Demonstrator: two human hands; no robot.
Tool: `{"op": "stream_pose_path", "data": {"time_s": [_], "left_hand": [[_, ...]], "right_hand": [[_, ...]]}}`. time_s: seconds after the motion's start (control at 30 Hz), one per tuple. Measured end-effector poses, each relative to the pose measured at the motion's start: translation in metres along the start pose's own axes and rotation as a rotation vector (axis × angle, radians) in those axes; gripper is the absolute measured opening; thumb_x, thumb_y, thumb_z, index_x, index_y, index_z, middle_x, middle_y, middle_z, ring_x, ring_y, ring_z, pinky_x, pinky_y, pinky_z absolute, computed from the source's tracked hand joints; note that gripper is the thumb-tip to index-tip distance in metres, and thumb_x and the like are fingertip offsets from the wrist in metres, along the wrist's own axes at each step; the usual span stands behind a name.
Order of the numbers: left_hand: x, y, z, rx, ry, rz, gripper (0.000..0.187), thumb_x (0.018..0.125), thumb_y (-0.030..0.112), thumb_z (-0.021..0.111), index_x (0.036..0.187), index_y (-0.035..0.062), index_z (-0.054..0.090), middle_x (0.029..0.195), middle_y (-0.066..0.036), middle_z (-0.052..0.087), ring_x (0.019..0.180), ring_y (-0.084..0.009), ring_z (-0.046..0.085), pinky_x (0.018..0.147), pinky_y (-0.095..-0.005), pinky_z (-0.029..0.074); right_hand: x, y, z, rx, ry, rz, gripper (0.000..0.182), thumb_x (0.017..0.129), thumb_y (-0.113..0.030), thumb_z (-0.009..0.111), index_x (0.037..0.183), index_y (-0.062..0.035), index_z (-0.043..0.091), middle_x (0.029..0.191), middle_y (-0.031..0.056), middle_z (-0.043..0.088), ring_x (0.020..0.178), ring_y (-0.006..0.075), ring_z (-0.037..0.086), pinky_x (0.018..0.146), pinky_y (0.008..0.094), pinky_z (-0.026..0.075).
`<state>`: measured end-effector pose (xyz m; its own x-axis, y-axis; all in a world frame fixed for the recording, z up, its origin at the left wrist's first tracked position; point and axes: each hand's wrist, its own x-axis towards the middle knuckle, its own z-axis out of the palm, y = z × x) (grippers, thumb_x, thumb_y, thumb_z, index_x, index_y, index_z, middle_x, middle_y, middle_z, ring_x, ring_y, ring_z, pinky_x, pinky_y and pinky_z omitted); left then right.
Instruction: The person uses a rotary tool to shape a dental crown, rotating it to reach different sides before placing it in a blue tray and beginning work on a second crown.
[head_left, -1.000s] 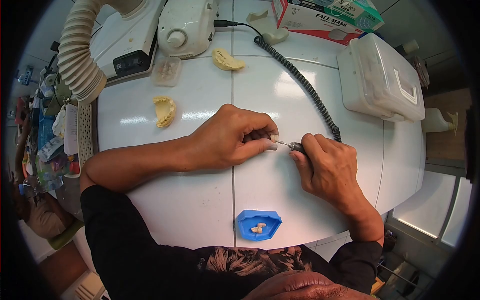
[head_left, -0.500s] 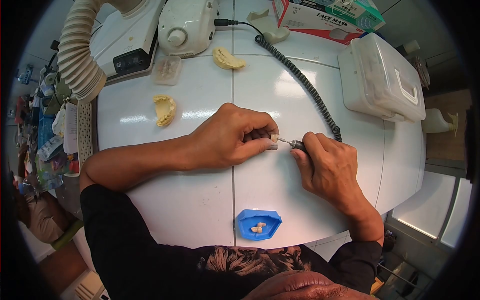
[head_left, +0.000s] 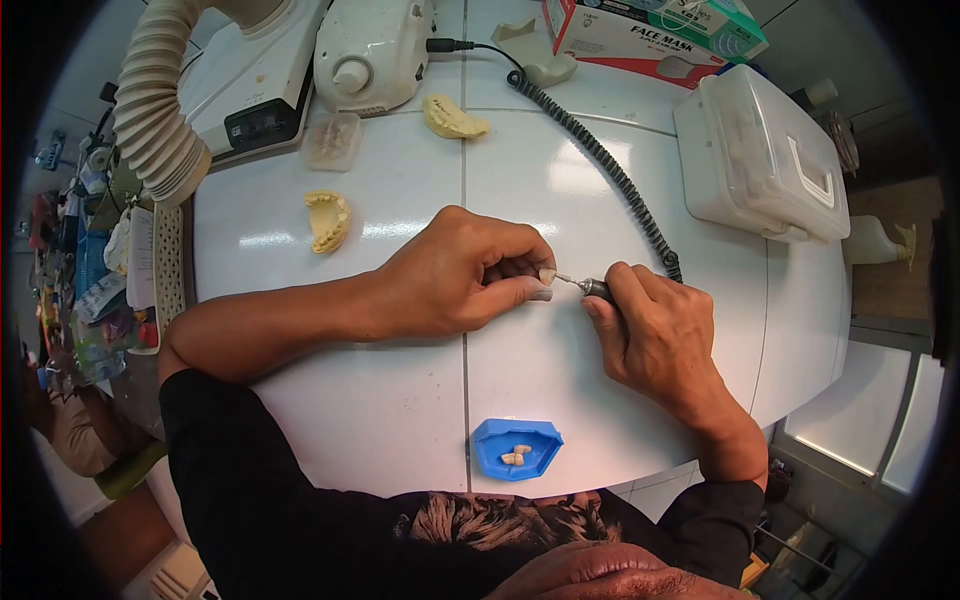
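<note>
Between the thumb and fingers of my left hand [head_left: 475,270] is a small cream dental crown [head_left: 547,275], partly hidden by the fingertips. My right hand [head_left: 655,325] grips a dark rotary handpiece [head_left: 598,290] with a thin metal bur [head_left: 568,279] pointing left. The bur's tip reaches the crown; whether it touches cannot be made out. Below my hands, near the table's front edge, sits a blue tray [head_left: 485,462] holding several small cream tooth pieces [head_left: 515,457]. Left of my left hand lies a yellow dental cast [head_left: 328,222]; another cast piece [head_left: 453,118] lies farther back.
A coiled black cord [head_left: 600,150] crosses the white table [head_left: 380,420] to a white control unit [head_left: 370,55]. A ribbed hose [head_left: 155,110] hangs at the back left. A clear-lidded case [head_left: 765,160] and a face mask box [head_left: 630,45] stand at the back right.
Both hands hold nearly the same position, with the bur still at the crown. The crown seems turned slightly in my left fingers. At far left, a person in the background has shifted a little.
</note>
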<state>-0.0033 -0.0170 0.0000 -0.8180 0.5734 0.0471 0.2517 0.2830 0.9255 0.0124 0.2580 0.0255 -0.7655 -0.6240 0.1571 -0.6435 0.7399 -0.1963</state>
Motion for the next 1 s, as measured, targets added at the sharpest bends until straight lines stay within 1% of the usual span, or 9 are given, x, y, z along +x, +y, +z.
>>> {"op": "stream_pose_path", "data": {"time_s": [0.27, 0.37, 0.47, 0.57, 0.77, 0.87, 1.0], "left_hand": [[-0.0003, -0.0013, 0.0002, -0.001, 0.013, 0.022, 0.018, 0.098, 0.006, 0.079, 0.114, -0.0015, 0.077, 0.097, -0.012, 0.082, 0.086, -0.0166, 0.078, 0.077, -0.0302, 0.061], [0.0003, -0.0013, -0.0006, -0.074, 0.0, -0.024, 0.018, 0.098, 0.004, 0.079, 0.115, -0.0024, 0.077, 0.099, -0.012, 0.082, 0.089, -0.0163, 0.079, 0.081, -0.0304, 0.062], [0.0006, -0.0034, 0.0006, -0.215, 0.009, -0.083, 0.018, 0.098, 0.002, 0.078, 0.115, -0.0036, 0.077, 0.1, -0.012, 0.083, 0.091, -0.0156, 0.079, 0.085, -0.0303, 0.062], [0.0012, 0.0008, -0.0019, -0.151, -0.015, -0.081, 0.017, 0.099, 0.0, 0.077, 0.115, -0.0044, 0.077, 0.101, -0.012, 0.082, 0.093, -0.0147, 0.079, 0.087, -0.03, 0.062], [0.0005, 0.0002, -0.0005, -0.169, 0.0, -0.07, 0.015, 0.099, 0.0, 0.077, 0.113, -0.0045, 0.076, 0.1, -0.011, 0.082, 0.092, -0.0134, 0.077, 0.086, -0.0297, 0.061], [0.0004, -0.0001, 0.0004, -0.217, 0.003, -0.095, 0.015, 0.099, 0.001, 0.077, 0.113, -0.0045, 0.076, 0.098, -0.01, 0.082, 0.091, -0.0132, 0.077, 0.085, -0.0292, 0.061], [0.0002, 0.0011, 0.0002, -0.19, 0.003, -0.092, 0.014, 0.1, 0.001, 0.077, 0.113, -0.0045, 0.076, 0.097, -0.01, 0.082, 0.09, -0.0133, 0.077, 0.084, -0.029, 0.061]], "right_hand": [[-0.0006, 0.0004, 0.0005, 0.002, 0.005, -0.011, 0.028, 0.104, -0.03, 0.074, 0.091, -0.0093, 0.061, 0.071, 0.0051, 0.057, 0.055, 0.0253, 0.061, 0.049, 0.04, 0.045], [-0.0019, 0.0029, 0.0025, 0.026, 0.033, -0.029, 0.029, 0.104, -0.03, 0.074, 0.09, -0.0087, 0.06, 0.071, 0.0055, 0.057, 0.054, 0.0259, 0.06, 0.05, 0.0398, 0.045], [-0.0025, 0.0039, 0.0039, 0.063, 0.049, -0.052, 0.03, 0.105, -0.03, 0.073, 0.09, -0.0081, 0.06, 0.071, 0.0059, 0.057, 0.054, 0.0266, 0.059, 0.049, 0.0396, 0.045], [-0.0023, -0.0008, 0.0037, 0.06, 0.041, -0.068, 0.031, 0.105, -0.031, 0.073, 0.09, -0.0076, 0.06, 0.072, 0.0064, 0.058, 0.054, 0.0274, 0.06, 0.049, 0.0398, 0.045], [-0.0039, -0.002, 0.0064, 0.055, 0.048, -0.002, 0.031, 0.105, -0.031, 0.073, 0.091, -0.0071, 0.06, 0.072, 0.0075, 0.059, 0.054, 0.0287, 0.061, 0.049, 0.0413, 0.047], [-0.0028, -0.0029, 0.0069, 0.06, 0.06, -0.01, 0.03, 0.105, -0.031, 0.073, 0.092, -0.0071, 0.06, 0.072, 0.0076, 0.06, 0.054, 0.0288, 0.061, 0.049, 0.0415, 0.047], [-0.0029, -0.0035, 0.0059, 0.045, 0.035, 0.001, 0.03, 0.105, -0.031, 0.074, 0.092, -0.0073, 0.06, 0.072, 0.0075, 0.06, 0.054, 0.0285, 0.062, 0.049, 0.0413, 0.047]]}}
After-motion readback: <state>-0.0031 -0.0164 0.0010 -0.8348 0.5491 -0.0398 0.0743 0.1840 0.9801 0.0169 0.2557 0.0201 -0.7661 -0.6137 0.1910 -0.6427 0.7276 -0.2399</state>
